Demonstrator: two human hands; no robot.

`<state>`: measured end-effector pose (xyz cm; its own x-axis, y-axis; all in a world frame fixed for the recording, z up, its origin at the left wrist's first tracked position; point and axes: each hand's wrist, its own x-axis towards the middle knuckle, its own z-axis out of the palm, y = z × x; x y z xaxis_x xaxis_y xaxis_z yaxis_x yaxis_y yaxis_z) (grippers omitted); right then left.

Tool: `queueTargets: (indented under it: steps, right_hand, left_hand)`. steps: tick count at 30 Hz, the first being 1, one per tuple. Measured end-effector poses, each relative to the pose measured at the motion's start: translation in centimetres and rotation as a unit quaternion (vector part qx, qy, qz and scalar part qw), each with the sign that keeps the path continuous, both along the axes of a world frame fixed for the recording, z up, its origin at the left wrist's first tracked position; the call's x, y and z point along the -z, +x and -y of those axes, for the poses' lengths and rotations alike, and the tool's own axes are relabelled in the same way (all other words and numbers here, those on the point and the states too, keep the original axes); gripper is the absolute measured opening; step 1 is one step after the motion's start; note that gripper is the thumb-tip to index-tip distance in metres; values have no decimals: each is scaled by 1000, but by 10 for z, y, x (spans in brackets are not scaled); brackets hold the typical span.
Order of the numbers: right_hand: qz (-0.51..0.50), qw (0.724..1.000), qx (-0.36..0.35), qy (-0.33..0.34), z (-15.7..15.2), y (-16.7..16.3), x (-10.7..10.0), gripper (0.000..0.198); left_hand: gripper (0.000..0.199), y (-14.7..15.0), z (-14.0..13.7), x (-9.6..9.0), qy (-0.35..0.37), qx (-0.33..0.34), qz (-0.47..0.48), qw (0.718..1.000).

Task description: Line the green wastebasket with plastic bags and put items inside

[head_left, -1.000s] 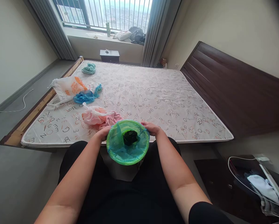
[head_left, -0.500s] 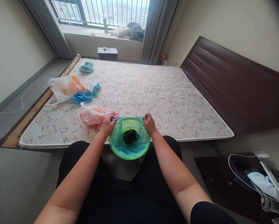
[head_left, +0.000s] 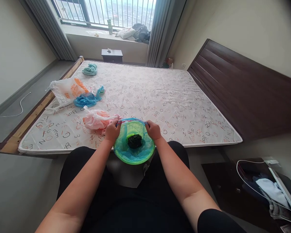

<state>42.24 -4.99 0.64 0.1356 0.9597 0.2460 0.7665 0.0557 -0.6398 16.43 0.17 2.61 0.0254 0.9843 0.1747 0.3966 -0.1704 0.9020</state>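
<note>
Between my knees stands a green bin (head_left: 134,161), lined with a thin blue-green garbage bag (head_left: 126,152). A crumpled black plastic bundle (head_left: 134,141) lies inside it. My left hand (head_left: 112,130) is closed on the bag's far edge at the left, and my right hand (head_left: 153,130) pinches the same edge at the right. A stretch of bag edge with a reddish strip runs between both hands, above the bin's far rim. Just left of my left hand, a pink-and-white plastic bag (head_left: 97,119) rests on the mattress.
The bare mattress (head_left: 145,87) carries a white-orange plastic bag (head_left: 69,90), a crumpled blue bag (head_left: 86,99) and a teal cloth (head_left: 90,69). A dark headboard (head_left: 245,71) rises at right. A dark nightstand (head_left: 215,181) with clothes and a cable stands at lower right.
Both hands have come slightly closer together, mainly the right hand moving left. The bag edge between them now bows upward, off the bin's far rim.
</note>
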Motion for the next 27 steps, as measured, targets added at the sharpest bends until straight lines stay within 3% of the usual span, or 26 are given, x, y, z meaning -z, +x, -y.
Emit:
queueTargets:
  steps: [5, 7, 10, 14, 18, 22, 27]
  right_hand:
    - [-51, 998, 26, 7, -1, 9, -2, 22]
    - [-102, 994, 40, -11, 1, 17, -3, 19]
    - [-198, 977, 59, -53, 6, 28, -4, 20]
    - [-320, 939, 43, -119, 16, 35, -4, 29]
    - [-424, 889, 79, -152, 24, 35, -5, 36]
    - [-477, 843, 112, -219, 38, 38, -11, 33]
    - [-516, 787, 32, -338, 64, 47, -18, 25]
  left_hand:
    - [19, -8, -4, 3, -6, -54, 18, 998]
    - [25, -16, -3, 8, -45, -57, 45, 996]
    - [37, -26, 5, 21, -134, -35, 159, 977]
    - [49, -32, 23, 42, -224, -23, 295, 928]
    - [55, -37, 35, 53, -285, -3, 346, 894]
    - [58, -45, 40, 52, -327, 42, 348, 878]
    - [59, -51, 47, 53, -338, 102, 360, 864]
